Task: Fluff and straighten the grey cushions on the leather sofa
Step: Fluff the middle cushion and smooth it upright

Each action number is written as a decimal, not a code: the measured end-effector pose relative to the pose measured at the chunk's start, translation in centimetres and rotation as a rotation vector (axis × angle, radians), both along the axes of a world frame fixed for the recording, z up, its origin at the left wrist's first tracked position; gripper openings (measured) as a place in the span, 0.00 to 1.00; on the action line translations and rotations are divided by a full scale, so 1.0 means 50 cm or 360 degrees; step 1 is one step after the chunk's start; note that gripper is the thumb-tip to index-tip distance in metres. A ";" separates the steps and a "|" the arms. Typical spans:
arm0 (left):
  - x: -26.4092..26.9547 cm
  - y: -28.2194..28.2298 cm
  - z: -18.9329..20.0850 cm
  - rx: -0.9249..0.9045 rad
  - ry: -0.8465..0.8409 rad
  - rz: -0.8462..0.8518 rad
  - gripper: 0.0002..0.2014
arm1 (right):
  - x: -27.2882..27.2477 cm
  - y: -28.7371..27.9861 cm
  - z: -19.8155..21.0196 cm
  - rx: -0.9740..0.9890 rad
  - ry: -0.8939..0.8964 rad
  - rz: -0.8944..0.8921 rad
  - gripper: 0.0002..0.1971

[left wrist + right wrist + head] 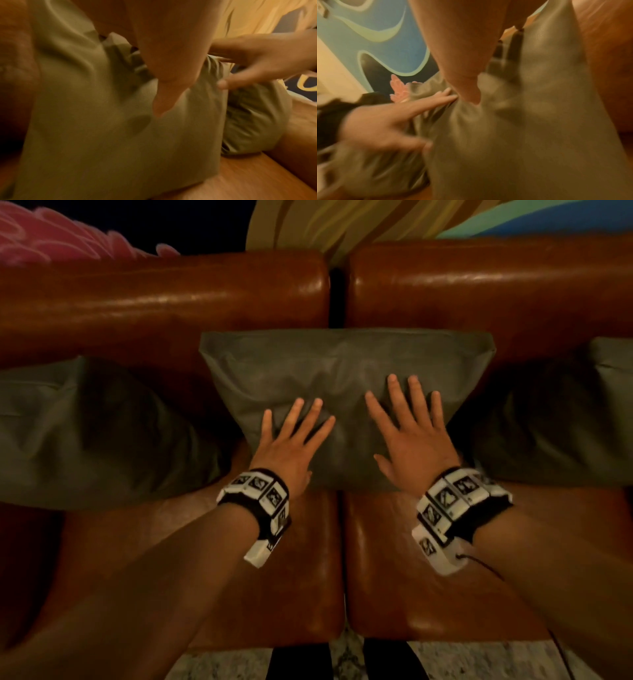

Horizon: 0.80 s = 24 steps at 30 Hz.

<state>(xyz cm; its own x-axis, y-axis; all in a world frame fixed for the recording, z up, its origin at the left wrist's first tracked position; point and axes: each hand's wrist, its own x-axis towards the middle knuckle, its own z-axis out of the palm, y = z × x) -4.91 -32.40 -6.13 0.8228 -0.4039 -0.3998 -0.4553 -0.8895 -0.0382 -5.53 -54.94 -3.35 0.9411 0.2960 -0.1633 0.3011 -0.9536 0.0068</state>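
Note:
A grey cushion (329,371) leans against the backrest of the brown leather sofa (164,302), over the gap between the two seats. My left hand (291,436) lies flat on its lower left part with fingers spread. My right hand (407,422) presses flat on its lower right part, fingers straight. A second grey cushion (85,433) lies at the left, a third (555,419) at the right. In the left wrist view my left hand (164,81) presses into the middle cushion (96,108). In the right wrist view my right hand (464,75) dents the cushion (530,121).
The sofa seat (394,559) stretches toward me below the cushions. A painted wall (376,220) with yellow, blue and pink shapes rises behind the backrest. A speckled floor (346,659) shows at the front edge of the sofa.

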 end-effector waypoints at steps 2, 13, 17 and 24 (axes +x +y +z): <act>0.015 -0.002 0.001 -0.0055 0.0040 0.0020 0.53 | -0.063 0.002 -0.017 0.0132 -0.0110 0.0061 0.47; -0.122 0.085 -0.015 -0.0457 0.0286 0.0046 0.40 | -0.070 -0.004 -0.099 0.0063 0.0521 0.0067 0.46; -0.142 0.064 -0.005 -0.1213 0.0641 0.1144 0.26 | -0.154 -0.032 -0.096 0.0801 0.0277 -0.0421 0.25; -0.048 0.012 -0.051 -0.2484 0.1711 0.3102 0.53 | -0.076 -0.012 -0.137 0.2432 0.1198 -0.2198 0.32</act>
